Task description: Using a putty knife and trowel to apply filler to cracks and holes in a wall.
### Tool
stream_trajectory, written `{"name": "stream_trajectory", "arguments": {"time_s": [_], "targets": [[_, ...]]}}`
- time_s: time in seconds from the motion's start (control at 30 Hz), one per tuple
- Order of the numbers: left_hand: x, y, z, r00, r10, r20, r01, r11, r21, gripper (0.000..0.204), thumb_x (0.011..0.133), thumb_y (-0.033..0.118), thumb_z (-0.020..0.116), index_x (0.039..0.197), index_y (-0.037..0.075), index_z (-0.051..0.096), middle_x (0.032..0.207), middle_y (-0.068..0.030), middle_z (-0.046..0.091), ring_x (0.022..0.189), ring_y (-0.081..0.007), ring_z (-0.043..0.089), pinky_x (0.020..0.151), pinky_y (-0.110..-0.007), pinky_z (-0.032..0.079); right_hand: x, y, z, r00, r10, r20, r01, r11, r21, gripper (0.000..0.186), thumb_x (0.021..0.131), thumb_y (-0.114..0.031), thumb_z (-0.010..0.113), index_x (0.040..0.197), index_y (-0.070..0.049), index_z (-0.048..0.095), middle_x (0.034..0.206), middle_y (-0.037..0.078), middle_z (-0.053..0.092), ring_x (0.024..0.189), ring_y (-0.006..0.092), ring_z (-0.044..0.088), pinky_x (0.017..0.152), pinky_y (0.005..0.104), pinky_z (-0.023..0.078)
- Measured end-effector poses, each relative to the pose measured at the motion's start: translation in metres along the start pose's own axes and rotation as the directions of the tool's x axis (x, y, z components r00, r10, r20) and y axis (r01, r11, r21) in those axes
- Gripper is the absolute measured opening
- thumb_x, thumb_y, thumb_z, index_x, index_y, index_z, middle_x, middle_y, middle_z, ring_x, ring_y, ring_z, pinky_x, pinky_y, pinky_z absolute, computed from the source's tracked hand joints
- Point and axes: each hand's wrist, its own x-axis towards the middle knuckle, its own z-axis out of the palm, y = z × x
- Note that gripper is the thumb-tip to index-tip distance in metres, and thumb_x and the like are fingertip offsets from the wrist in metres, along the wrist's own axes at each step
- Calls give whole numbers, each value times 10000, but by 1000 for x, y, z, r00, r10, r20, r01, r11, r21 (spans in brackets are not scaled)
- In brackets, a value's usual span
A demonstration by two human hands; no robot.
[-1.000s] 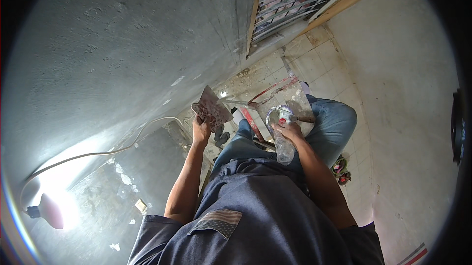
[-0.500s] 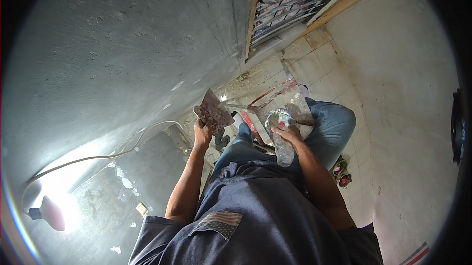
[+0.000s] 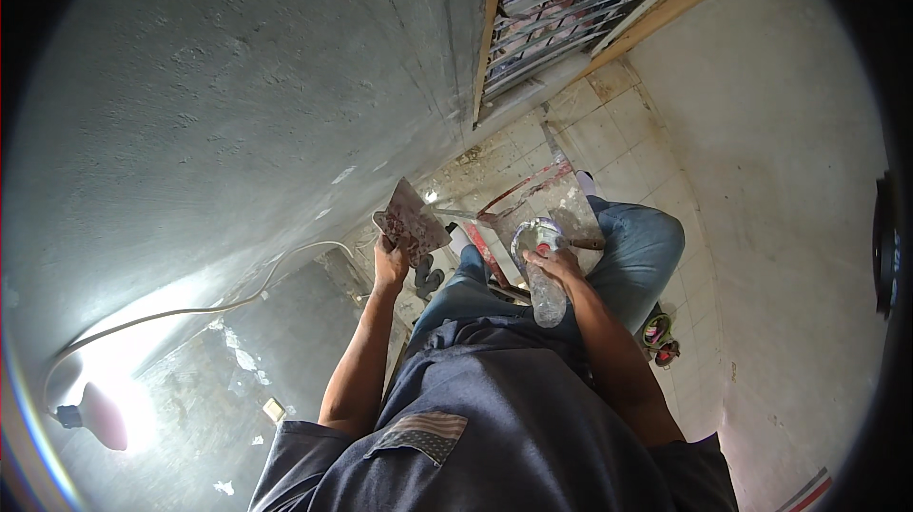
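left hand point(image 3: 391, 263) grips smeared trowel point(image 3: 415, 215), left of tub point(image 3: 516, 244) | right hand point(image 3: 556, 263) grips clear bottle point(image 3: 548, 301), cap end by tub | tip: blade level, bottle steady, light squeeze

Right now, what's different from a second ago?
Very little: the whole view has shifted slightly, so the window grille sits a bit lower in the picture. Nothing was taken up or let go: the left hand still holds the stained flat blade, the right hand the clear bottle.
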Motion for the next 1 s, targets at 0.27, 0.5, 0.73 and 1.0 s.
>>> {"name": "stream_trajectory", "arguments": {"time_s": [0.27,0.5,0.73,1.0], "targets": [[-1,-1,1,1000,-25,-15,25,1000,-12,182,915,128,551,1033,-10,548,896,-80,633,795,-164,623,711,-317,519,3,0,1,985,172,23,-174,975,138,1082,535,-725,761,1153,142,561,1164,318,588,1126,381,583,928,401,490],[3,3,-3,999,-23,-29,21,998,-58,208,911,137,568,1035,-28,540,924,-89,646,805,-173,630,734,-316,507,-7,-12,-9,991,136,9,-135,975,177,974,590,-673,764,1173,85,577,1153,286,608,1099,372,601,915,404,497],[4,11,-2,999,46,8,-45,998,-54,217,920,140,534,1084,-1,547,856,-37,604,730,-119,554,659,-282,464,-19,-19,-23,983,183,-29,-155,896,416,870,652,-637,742,1147,64,602,1102,235,641,952,340,650,816,400,518],[2,9,-8,994,99,-40,-101,994,-50,142,903,88,509,1002,9,573,821,-37,620,718,-124,573,642,-277,467,20,-80,-152,961,113,-252,246,61,967,617,825,-490,655,1215,-30,520,1127,105,599,970,217,605,748,371,520]]}}
